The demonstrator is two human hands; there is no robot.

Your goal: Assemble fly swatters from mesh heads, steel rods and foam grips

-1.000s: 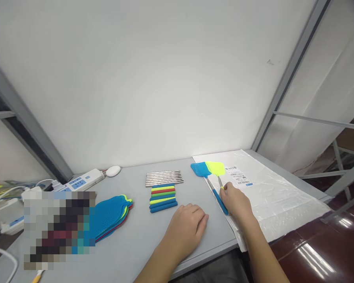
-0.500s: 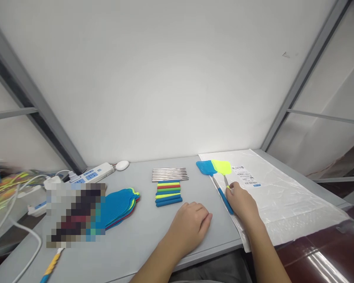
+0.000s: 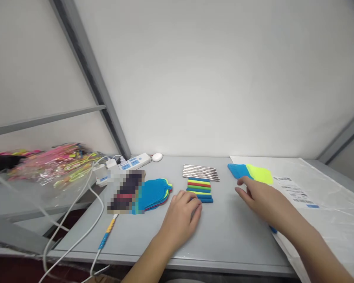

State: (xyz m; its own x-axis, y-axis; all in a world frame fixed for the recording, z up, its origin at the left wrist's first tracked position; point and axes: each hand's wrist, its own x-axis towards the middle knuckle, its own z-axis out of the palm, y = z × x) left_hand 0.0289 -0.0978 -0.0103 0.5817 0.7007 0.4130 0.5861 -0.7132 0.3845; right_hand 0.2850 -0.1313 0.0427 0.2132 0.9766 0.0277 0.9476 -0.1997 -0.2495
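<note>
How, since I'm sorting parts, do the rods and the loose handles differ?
The rods are all shiny silver; the handles are blue, yellow, green and red. The rods look thinner and longer than the handles. The left hand partly hides the handles, while the rods show fully. Both lie in neat rows on the table.

Passage: table [image 3: 224, 236] between left hand [image 3: 181, 214] and right hand [image 3: 255, 194] gave room | left: stacked swatter heads [image 3: 153, 192] blocked | beyond left hand: handles [image 3: 199, 184], metal rods [image 3: 200, 172] obstructed; wall [image 3: 224, 78] stood behind
</note>
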